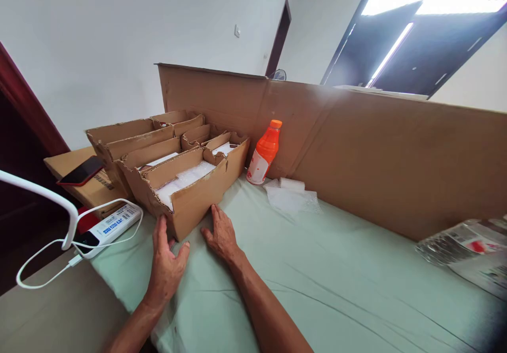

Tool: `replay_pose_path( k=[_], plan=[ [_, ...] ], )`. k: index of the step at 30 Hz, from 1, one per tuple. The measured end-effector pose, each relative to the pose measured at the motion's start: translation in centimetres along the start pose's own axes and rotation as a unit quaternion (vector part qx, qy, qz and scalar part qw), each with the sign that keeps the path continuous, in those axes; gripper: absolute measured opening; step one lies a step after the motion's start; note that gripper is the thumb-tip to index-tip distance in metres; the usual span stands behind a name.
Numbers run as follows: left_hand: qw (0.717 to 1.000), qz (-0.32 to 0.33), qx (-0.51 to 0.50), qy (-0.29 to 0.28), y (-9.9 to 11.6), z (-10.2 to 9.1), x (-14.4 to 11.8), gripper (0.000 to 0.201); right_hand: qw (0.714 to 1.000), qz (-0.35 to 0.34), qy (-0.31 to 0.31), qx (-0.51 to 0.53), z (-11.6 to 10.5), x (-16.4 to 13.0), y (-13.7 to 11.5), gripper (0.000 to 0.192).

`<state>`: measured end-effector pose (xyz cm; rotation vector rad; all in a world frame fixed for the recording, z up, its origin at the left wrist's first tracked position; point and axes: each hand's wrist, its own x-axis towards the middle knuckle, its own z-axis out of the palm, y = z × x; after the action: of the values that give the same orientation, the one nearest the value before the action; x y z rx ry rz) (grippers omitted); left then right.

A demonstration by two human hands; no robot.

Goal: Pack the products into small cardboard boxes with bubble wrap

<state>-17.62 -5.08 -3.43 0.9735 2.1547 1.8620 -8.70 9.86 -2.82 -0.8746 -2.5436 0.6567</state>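
My left hand point(165, 266) lies flat on the pale green cloth point(301, 268), fingers apart, its fingertips touching the near corner of a long cardboard box point(198, 197). My right hand point(221, 233) rests open on the cloth, fingers against the same box's side. White packets point(182, 180) fill that box. Neither hand holds anything.
More open cardboard boxes point(130, 141) stand behind the first. An orange bottle point(263, 153) leans against a tall cardboard wall point(356, 147). Clear plastic bags point(291, 197) lie near it. A power strip point(111, 226) with white cable, a phone point(81, 172) and plastic-wrapped items point(467, 247) surround the area.
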Motion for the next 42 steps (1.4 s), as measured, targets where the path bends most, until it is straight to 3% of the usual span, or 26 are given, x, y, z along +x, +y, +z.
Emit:
replay_pose_path(
  k=[5, 9, 12, 18, 21, 24, 27, 31, 36, 39, 42],
  plan=[
    [1.0, 0.004, -0.001, -0.003, -0.7, 0.1, -0.1, 0.082, 0.999, -0.012, 0.002, -0.032, -0.1, -0.6, -0.9, 0.072],
    [0.998, -0.032, -0.034, -0.045, -1.8, -0.4, -2.0, 0.078, 0.998, -0.045, -0.013, -0.05, -0.3, -3.2, -1.6, 0.056],
    [0.995, -0.036, 0.001, -0.091, -2.6, -1.2, -4.2, 0.071, 0.992, -0.097, -0.038, -0.07, -1.2, -7.3, -1.8, 0.055],
    [0.976, 0.067, 0.136, -0.154, -2.5, -1.7, -6.5, 0.046, 0.979, -0.151, -0.09, -0.098, -4.2, -18.0, -1.5, 0.06],
    [0.955, 0.103, 0.179, -0.215, -1.0, -0.4, -5.8, 0.048, 0.977, -0.158, -0.095, -0.111, -5.2, -22.3, -1.6, 0.062],
    [0.919, 0.174, 0.23, -0.27, 0.9, 2.4, -3.8, 0.054, 0.97, -0.176, -0.082, -0.146, -5.7, -25.1, -2.0, 0.058],
    [0.879, 0.229, 0.288, -0.302, 1.7, 6.2, -1.2, 0.06, 0.954, -0.214, -0.054, -0.201, -5.7, -26.4, -2.2, 0.049],
    [0.835, 0.252, 0.365, -0.326, 0.3, 9.3, 1.0, 0.07, 0.93, -0.24, -0.025, -0.277, -4.9, -26.8, -1.7, 0.03],
    [0.777, 0.332, 0.44, -0.303, -1.9, 8.5, 1.2, 0.072, 0.931, -0.239, -0.011, -0.276, -4.1, -26.8, -1.9, 0.025],
    [0.76, 0.332, 0.471, -0.302, -0.9, 8.2, 0.6, 0.067, 0.939, -0.235, -0.009, -0.251, -4.0, -26.5, -2.0, 0.026],
    [0.763, 0.296, 0.481, -0.315, 1.0, 8.6, -0.2, 0.062, 0.946, -0.236, -0.018, -0.223, -4.2, -26.4, -2.1, 0.036]
  ],
)
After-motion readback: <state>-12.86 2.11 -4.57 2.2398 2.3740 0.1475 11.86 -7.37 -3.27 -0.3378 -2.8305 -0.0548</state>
